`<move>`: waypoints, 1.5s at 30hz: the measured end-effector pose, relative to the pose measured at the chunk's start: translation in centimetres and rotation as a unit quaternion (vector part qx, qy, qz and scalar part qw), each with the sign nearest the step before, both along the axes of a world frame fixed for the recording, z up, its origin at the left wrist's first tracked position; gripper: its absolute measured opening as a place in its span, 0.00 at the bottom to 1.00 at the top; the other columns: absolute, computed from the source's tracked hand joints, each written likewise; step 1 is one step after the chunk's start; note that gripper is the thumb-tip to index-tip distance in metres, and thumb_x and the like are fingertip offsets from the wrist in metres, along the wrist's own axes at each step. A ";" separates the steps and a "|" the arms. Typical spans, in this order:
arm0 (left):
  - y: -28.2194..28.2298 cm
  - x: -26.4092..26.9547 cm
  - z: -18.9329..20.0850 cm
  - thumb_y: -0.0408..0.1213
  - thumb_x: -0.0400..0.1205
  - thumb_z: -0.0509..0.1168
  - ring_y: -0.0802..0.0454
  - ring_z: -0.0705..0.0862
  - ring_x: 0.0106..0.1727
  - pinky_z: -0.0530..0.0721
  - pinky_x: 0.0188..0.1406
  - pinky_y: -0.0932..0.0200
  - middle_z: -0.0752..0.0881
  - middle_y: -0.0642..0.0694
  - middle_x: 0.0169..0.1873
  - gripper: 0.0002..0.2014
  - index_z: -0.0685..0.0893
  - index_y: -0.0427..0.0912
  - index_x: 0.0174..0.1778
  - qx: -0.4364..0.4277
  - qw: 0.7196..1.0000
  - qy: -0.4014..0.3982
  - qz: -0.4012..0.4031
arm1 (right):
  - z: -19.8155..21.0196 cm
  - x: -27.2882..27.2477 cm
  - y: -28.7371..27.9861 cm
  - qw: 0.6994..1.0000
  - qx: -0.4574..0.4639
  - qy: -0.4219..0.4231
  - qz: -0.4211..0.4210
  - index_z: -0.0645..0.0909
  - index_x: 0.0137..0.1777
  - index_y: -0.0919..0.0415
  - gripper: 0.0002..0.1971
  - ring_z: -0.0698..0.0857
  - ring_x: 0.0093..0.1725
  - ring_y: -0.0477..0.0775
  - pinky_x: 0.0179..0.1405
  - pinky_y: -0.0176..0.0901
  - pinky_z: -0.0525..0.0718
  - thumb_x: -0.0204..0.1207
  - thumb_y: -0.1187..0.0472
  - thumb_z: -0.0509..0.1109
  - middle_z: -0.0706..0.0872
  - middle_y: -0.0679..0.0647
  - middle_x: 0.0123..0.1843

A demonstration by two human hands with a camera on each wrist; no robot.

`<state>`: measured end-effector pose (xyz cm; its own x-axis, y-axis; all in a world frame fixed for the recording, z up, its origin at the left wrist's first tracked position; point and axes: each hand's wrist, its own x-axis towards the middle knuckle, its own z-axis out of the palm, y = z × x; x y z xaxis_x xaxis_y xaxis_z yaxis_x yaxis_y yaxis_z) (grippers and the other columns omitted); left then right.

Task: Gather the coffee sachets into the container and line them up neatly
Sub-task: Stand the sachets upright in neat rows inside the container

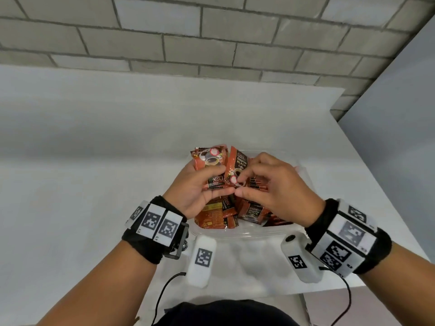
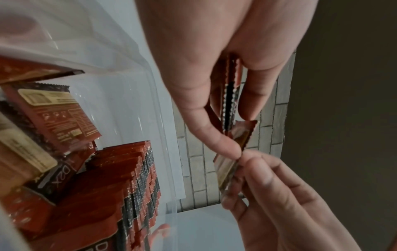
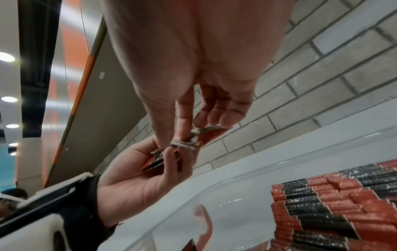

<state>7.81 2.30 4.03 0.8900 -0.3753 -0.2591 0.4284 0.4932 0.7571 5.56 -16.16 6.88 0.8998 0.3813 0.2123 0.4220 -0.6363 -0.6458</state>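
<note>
Sachets point(image 1: 213, 165) sat fanned in our left hand point(image 1: 197, 191) above the clear container point(image 1: 237, 234), gripped there, we judged, to square their edges, while our right hand point(image 1: 275, 184) pinched another sachet point(image 1: 236, 167) to add before joining the upright row point(image 3: 335, 203) inside.

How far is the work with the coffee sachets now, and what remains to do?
Done: a neat row of sachets stands on edge in the clear container. In hand: the left hand holds a small stack of sachets, and the right hand pinches one sachet beside it. Left: loose sachets lie jumbled at the near side, still to be lined up.
</note>
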 end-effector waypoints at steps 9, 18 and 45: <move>-0.8 -0.8 -0.1 0.21 0.73 0.68 0.48 0.89 0.43 0.88 0.41 0.56 0.89 0.42 0.42 0.16 0.83 0.39 0.55 0.076 0.992 -0.087 -0.044 | 0.1 -0.2 -0.1 0.999 -0.017 -0.041 0.003 0.87 0.54 0.56 0.14 0.80 0.54 0.49 0.55 0.37 0.76 0.73 0.50 0.69 0.81 0.49 0.51; -0.2 -0.8 -0.2 0.20 0.73 0.69 0.47 0.89 0.43 0.88 0.35 0.60 0.89 0.38 0.47 0.20 0.79 0.33 0.62 0.087 0.993 -0.074 -0.043 | 2.4 1.4 -1.0 0.986 -0.014 0.131 -0.101 0.83 0.58 0.51 0.12 0.84 0.44 0.46 0.47 0.35 0.80 0.75 0.58 0.74 0.87 0.45 0.45; 2.4 0.0 -1.4 0.32 0.82 0.63 0.47 0.87 0.37 0.86 0.34 0.56 0.88 0.40 0.39 0.05 0.80 0.39 0.52 0.040 0.997 0.031 0.052 | -2.7 1.0 0.7 0.819 -0.569 0.070 0.020 0.65 0.27 0.53 0.15 0.76 0.37 0.54 0.48 0.45 0.63 0.73 0.64 0.63 0.80 0.50 0.35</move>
<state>7.78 4.66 2.68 0.9043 -0.2570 -0.3410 0.4255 0.4760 0.7697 6.57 -15.43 4.23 0.8665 0.2910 -0.4056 0.4305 -0.8471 0.3117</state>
